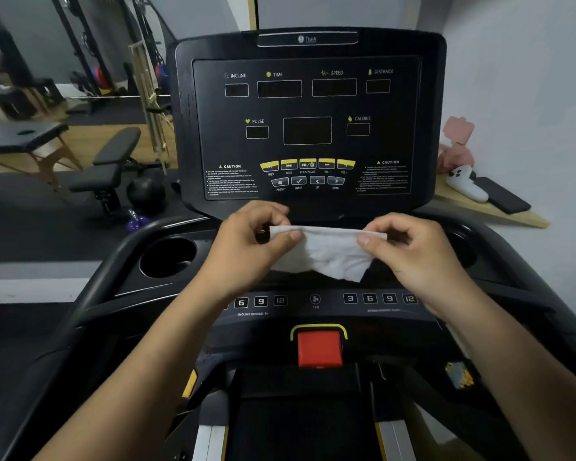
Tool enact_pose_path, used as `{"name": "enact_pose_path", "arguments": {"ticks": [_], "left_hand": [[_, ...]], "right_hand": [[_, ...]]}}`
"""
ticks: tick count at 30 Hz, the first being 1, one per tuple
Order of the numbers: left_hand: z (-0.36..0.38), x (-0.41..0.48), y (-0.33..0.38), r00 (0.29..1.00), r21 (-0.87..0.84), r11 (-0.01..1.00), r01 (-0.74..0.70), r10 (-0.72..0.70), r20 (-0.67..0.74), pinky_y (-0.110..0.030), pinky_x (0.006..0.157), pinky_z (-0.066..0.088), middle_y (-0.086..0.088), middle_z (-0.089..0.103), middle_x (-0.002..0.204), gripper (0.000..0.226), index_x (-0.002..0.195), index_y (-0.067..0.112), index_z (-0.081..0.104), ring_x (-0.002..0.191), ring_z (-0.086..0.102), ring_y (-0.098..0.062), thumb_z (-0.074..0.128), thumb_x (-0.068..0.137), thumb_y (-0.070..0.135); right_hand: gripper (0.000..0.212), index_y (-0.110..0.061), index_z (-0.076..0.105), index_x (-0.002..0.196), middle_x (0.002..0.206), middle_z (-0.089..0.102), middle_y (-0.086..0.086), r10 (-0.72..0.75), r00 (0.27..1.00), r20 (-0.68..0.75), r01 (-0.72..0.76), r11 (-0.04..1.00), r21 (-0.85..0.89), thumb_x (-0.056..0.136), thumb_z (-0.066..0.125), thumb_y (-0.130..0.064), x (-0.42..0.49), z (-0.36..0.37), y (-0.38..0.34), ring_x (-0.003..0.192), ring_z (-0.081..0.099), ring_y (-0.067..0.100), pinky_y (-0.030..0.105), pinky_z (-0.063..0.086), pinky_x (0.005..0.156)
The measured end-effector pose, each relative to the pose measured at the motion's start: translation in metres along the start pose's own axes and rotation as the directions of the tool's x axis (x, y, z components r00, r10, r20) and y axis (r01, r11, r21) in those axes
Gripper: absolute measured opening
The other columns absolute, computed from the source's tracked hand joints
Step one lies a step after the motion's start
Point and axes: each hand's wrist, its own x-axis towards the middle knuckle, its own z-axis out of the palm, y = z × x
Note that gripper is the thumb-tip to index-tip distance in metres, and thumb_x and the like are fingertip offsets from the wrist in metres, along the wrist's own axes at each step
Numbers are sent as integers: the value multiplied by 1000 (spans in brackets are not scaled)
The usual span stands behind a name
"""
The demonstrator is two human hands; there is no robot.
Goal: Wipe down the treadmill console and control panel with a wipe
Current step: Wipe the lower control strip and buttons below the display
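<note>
- Beyond left hand [246, 251] and right hand [416, 251]: console [393, 134], an upright panel with open air before its face.
- Between the hands: wipe [330, 254], pinched at both ends, spans the gap.
- Left of left hand: cup holder [167, 251], an open recess.
- Beneath the hands: button strip [316, 299] and red stop key [319, 349], low, with free room above.

A small gym: a treadmill console [308, 128] with dark readouts for incline, time, speed and pulse fills the front. To its left stand a black weight bench [113, 161], a padded massage table [24, 134] (on wooden legs) and a dark medicine ball [146, 193], on black floor mats [30, 201] beside wood flooring [80, 134].
</note>
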Motion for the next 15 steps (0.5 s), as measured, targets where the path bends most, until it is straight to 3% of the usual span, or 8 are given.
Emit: {"name": "enact_pose_path", "arguments": {"ticks": [2,4,9,11,13,15], "left_hand": [[-2,-3,2,995,-202,977,70,-53,87,-37,69,43,5,64,81,15,73,22,59,74,56,-16,67,84,29],[-2,-5,4,990,-284,953,105,-72,124,-34,63,41,3,55,73,16,76,24,54,69,50,-17,62,89,28],[-3,-4,6,985,-446,878,174,-150,90,-22,45,46,3,63,67,8,91,15,55,54,59,-10,63,94,12],[-6,-4,4,965,-505,824,257,-188,183,-30,54,57,-4,71,80,21,102,13,61,67,69,-18,71,83,12],[-7,-5,2,943,-467,829,310,-206,260,-34,63,59,-13,75,92,31,108,7,64,78,72,-26,75,79,5],[-7,-4,-2,946,-423,854,302,-211,248,-35,66,59,-16,75,96,28,108,5,67,81,73,-29,73,82,-3]], "right_hand": [[10,-20,67,83,99,70,-6,85,995,59,-94,980,178,91,64,-15,-1,7,-5,94,66,10,33,51,86],[9,-16,63,88,90,69,0,164,981,104,-188,932,310,96,57,-17,-1,16,-9,87,66,15,42,51,82],[7,-18,59,93,79,68,11,163,987,-9,-156,959,237,98,57,-23,-1,31,-10,69,61,27,42,47,62],[7,-21,60,90,80,67,17,151,988,-36,-138,960,242,97,58,-25,0,33,-11,66,55,31,42,43,58],[4,-21,62,93,80,70,12,149,988,-38,-135,959,250,95,61,-25,1,32,-13,66,60,30,39,47,57],[11,-17,63,101,88,75,7,200,979,34,-200,922,332,91,65,-21,2,31,-17,76,70,28,38,55,65]]}}
